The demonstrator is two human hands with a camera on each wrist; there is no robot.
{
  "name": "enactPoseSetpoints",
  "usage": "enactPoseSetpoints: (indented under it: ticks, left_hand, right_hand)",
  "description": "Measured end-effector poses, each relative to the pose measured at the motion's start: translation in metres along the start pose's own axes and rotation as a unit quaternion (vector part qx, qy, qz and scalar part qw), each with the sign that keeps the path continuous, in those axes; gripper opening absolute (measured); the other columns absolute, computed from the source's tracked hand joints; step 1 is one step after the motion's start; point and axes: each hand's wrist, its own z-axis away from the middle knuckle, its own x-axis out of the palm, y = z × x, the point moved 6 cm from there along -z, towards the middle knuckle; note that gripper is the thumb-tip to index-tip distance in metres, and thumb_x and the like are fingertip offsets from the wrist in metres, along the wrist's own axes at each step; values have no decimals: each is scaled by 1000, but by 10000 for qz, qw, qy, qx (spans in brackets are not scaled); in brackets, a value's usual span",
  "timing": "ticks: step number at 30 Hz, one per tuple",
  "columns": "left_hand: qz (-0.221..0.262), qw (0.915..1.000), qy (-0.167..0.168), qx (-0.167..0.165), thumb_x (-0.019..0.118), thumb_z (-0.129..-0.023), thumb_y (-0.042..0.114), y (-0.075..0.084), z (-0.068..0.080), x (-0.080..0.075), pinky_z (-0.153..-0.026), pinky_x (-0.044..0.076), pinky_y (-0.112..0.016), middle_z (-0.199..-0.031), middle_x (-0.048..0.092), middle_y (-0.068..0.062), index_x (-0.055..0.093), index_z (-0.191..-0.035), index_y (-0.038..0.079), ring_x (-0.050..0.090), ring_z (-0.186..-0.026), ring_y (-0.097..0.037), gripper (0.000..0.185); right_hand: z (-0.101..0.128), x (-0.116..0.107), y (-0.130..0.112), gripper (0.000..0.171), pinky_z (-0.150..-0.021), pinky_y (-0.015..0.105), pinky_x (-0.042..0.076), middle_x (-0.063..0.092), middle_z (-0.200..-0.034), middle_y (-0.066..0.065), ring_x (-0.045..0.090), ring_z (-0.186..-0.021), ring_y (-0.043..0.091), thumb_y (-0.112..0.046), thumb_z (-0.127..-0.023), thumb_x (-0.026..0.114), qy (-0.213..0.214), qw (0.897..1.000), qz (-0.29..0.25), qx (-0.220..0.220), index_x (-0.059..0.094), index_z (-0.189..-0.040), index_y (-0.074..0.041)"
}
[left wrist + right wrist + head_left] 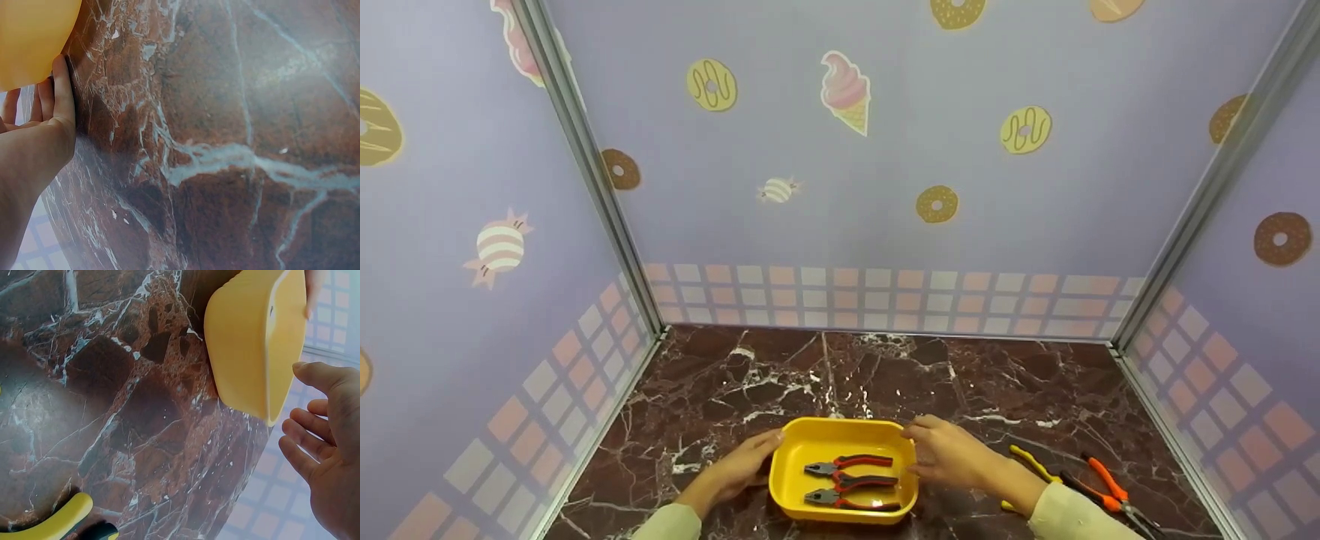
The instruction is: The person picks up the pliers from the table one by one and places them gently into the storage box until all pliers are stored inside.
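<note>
A yellow plastic tub (840, 516) stands on the marbled surface. Inside lie two pairs of combination pliers (820, 469) with red-and-black handles, their jaws pointing left. My left hand (739, 466) is at the tub's left side; in the left wrist view its extended fingers (64, 93) reach the outer wall. On the opposite side is my right hand (949, 454). The right wrist view shows its thumb close to the tub's rim (269, 382) and the other fingers loosely bent, apart from the wall. Whether that thumb touches the rim is unclear.
Right of the tub, partly behind the right forearm, lies a yellow-and-black-handled tool (1035, 463). Beside it are pliers with orange handles (1112, 484). Patterned panels (885, 165) enclose the surface at the back, left and right.
</note>
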Motion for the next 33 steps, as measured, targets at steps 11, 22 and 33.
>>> enactPoseSetpoints:
  ticks: [11,22,33]
  left_hand:
    - [85,9999,-74,-17,44,-115,43,0,0,1,-102,58,-54,-144,60,-25,35,-161,-5,65,-125,-33,67]
    - [83,9999,-44,45,46,-115,43,2,3,0,-102,57,-56,-146,58,-26,33,-162,-6,64,-126,-34,69]
    - [-11,10000,-30,-15,45,-115,44,4,5,1,-104,56,-55,-152,51,-29,28,-163,-7,61,-130,-36,73]
  right_hand:
    - [5,-5,6,46,-90,44,62,69,-115,4,66,-107,23,-27,-85,89,129,9999,-34,-58,73,-123,-7]
    - [12,-9,15,46,-87,42,61,67,-111,-1,64,-104,18,-28,-84,90,169,9998,-129,-57,74,-124,-11]
    - [23,-14,23,47,-74,35,57,61,-101,-4,56,-88,10,-25,-83,91,153,9999,68,-18,74,-125,-15]
